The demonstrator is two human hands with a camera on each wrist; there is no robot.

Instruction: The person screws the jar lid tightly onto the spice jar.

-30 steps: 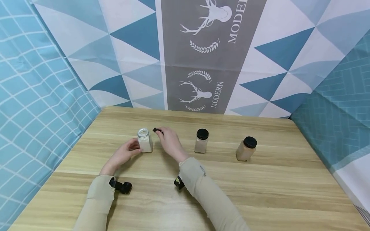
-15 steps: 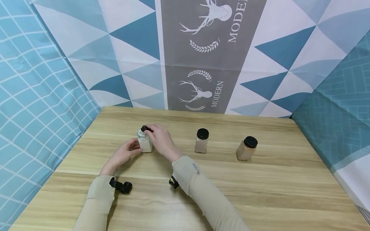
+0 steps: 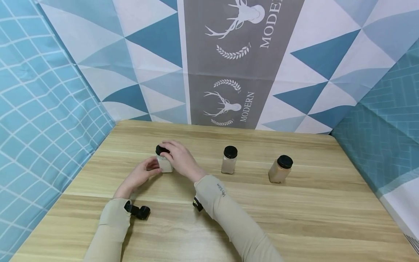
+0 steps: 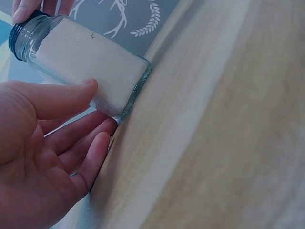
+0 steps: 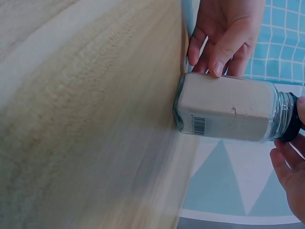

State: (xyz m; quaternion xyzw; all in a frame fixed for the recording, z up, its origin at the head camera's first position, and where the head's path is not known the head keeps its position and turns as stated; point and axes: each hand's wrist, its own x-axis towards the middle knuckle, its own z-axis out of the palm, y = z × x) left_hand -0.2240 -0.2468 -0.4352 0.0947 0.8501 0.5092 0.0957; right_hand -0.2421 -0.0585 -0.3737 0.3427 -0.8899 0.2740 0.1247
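A square glass jar (image 3: 166, 165) of pale powder stands upright at the left of the table. Low on its side my left hand (image 3: 142, 173) holds it, thumb in front and fingers behind, as the left wrist view shows. The black lid (image 3: 160, 150) sits on the jar's mouth, and my right hand (image 3: 180, 158) grips it from above with thumb and fingers at its rim. In the right wrist view a barcode shows on the jar (image 5: 224, 107), and only part of my right hand (image 5: 291, 167) is visible at the edge.
Two more black-lidded jars stand to the right on the wooden table (image 3: 294, 218): one with pale powder (image 3: 228, 165), the other a browner jar (image 3: 278, 173). Patterned cloth (image 3: 157, 54) hangs behind the table and at both sides.
My right hand has moved left with the lid, from beside the jar onto its open mouth, where the lid now lies flat. My left hand has kept its place on the jar.
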